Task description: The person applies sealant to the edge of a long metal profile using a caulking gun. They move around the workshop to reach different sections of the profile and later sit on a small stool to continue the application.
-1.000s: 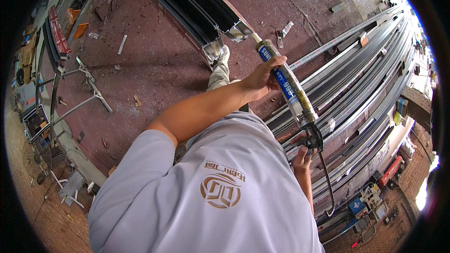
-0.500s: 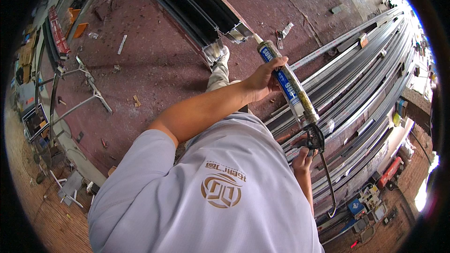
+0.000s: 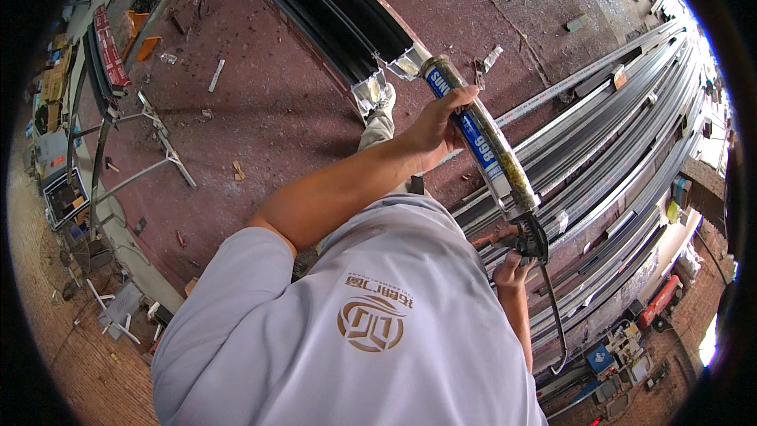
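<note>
A pale grey shirt (image 3: 441,308), its left sleeve (image 3: 240,268) short, bears a round gold emblem (image 3: 360,333) and gold lettering (image 3: 379,287); pale trousers (image 3: 378,129), light shoe (image 3: 386,99).

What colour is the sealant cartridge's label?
The label is blue with white lettering, best seen in the head view.

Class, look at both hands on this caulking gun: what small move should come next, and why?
Probably steady the cartridge with the left hand before squeezing: its front end appears beside the end of the black profile, contact is unclear, and the right hand holds the gun handle.
</note>
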### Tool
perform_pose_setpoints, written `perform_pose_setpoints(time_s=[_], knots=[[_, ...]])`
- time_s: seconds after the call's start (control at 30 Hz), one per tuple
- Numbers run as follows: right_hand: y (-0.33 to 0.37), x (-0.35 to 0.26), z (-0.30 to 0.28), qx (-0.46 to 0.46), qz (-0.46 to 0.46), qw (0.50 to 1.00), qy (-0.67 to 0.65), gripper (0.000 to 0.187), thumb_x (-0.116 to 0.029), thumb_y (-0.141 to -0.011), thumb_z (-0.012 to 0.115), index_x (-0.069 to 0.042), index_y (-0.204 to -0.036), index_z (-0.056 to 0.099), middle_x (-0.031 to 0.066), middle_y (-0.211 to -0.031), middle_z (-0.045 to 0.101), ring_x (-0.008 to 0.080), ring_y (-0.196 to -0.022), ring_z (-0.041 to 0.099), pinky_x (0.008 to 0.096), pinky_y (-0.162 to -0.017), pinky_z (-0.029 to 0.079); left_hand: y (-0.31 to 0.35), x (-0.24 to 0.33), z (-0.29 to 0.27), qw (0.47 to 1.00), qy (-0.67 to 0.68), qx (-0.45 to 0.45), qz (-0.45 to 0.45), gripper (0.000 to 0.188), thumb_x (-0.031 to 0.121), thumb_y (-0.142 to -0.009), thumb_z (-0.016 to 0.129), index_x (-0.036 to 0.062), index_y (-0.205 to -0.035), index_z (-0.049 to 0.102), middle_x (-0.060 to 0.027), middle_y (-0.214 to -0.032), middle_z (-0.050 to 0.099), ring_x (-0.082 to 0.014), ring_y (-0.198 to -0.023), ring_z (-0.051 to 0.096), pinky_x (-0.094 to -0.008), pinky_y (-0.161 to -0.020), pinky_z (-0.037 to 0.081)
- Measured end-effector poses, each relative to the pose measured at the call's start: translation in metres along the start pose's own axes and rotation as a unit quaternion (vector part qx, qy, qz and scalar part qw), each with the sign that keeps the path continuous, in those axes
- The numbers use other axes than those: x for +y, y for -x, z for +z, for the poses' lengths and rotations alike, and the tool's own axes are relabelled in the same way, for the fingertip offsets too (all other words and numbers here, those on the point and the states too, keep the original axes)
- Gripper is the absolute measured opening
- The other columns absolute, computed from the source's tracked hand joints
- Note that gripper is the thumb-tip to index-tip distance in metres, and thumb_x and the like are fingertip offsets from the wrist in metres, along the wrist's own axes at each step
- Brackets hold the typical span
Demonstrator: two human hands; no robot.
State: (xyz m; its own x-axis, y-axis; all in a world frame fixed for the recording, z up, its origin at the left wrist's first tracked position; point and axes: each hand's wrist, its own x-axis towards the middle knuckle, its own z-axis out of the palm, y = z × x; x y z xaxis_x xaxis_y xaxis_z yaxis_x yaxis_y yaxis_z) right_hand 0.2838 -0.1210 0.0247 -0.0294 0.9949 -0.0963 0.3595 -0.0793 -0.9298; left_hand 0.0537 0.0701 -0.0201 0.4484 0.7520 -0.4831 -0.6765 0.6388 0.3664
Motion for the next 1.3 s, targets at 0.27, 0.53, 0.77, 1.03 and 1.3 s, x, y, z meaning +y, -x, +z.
perform_pose_setpoints(time_s=[0.27, 0.53, 0.77, 1.03, 1.3], knots=[[0.011, 0.007, 0.004, 0.041, 0.021, 0.999, -0.014, 0.046, -0.039, -0.098, 0.042, 0.002, -0.092, 0.061, 0.0108, -0.083, 0.064, 0.0219, -0.075, 0.059, 0.0325, -0.071, 0.046, -0.006, -0.014, 0.0, 0.999, -0.006, 0.008, -0.041, 0.036, 0.048, -0.087, 0.066, 0.0154, -0.099, 0.057, 0.0001, -0.084, 0.065, -0.011, -0.073, 0.067, -0.0295, -0.07, 0.055], [0.016, 0.006, -0.006, 0.03, 0.016, 0.994, 0.106, 0.046, -0.038, -0.097, 0.038, 0.0, -0.086, 0.063, 0.0108, -0.079, 0.063, 0.0258, -0.07, 0.056, 0.035, -0.065, 0.042, -0.011, -0.027, -0.004, 0.998, -0.004, -0.01, -0.059, 0.035, 0.048, -0.088, 0.066, 0.0146, -0.096, 0.057, -0.0011, -0.084, 0.065, -0.0119, -0.075, 0.068, -0.0325, -0.073, 0.057], [0.037, 0.024, -0.009, 0.051, 0.089, 0.993, 0.057, 0.043, -0.038, -0.099, 0.042, 0.001, -0.102, 0.059, 0.0089, -0.085, 0.061, 0.0206, -0.075, 0.054, 0.033, -0.068, 0.043, -0.019, -0.04, -0.011, 0.997, 0.0, -0.022, -0.072, 0.04, 0.05, -0.087, 0.066, 0.013, -0.098, 0.055, -0.0025, -0.086, 0.063, -0.0126, -0.079, 0.067, -0.0333, -0.073, 0.058], [0.027, 0.039, 0.003, 0.076, -0.001, 0.997, 0.002, 0.03, -0.032, -0.088, 0.061, -0.003, -0.085, 0.057, 0.0139, -0.072, 0.056, 0.0327, -0.059, 0.051, 0.0405, -0.056, 0.043, -0.026, -0.048, -0.015, 0.99, 0.082, -0.078, -0.082, 0.027, 0.041, -0.091, 0.066, 0.0146, -0.094, 0.058, -0.0025, -0.084, 0.062, -0.017, -0.081, 0.064, -0.0377, -0.078, 0.054], [0.019, -0.031, -0.022, 0.073, 0.093, 0.96, 0.254, 0.029, -0.035, -0.093, 0.059, -0.006, -0.098, 0.059, 0.0127, -0.082, 0.057, 0.0348, -0.07, 0.058, 0.041, -0.061, 0.047, -0.031, -0.052, -0.002, 0.993, 0.071, 0.003, -0.098, 0.023, 0.037, -0.085, 0.072, 0.0188, -0.081, 0.058, 0.0017, -0.077, 0.064, -0.0181, -0.072, 0.066, -0.0357, -0.068, 0.056]])
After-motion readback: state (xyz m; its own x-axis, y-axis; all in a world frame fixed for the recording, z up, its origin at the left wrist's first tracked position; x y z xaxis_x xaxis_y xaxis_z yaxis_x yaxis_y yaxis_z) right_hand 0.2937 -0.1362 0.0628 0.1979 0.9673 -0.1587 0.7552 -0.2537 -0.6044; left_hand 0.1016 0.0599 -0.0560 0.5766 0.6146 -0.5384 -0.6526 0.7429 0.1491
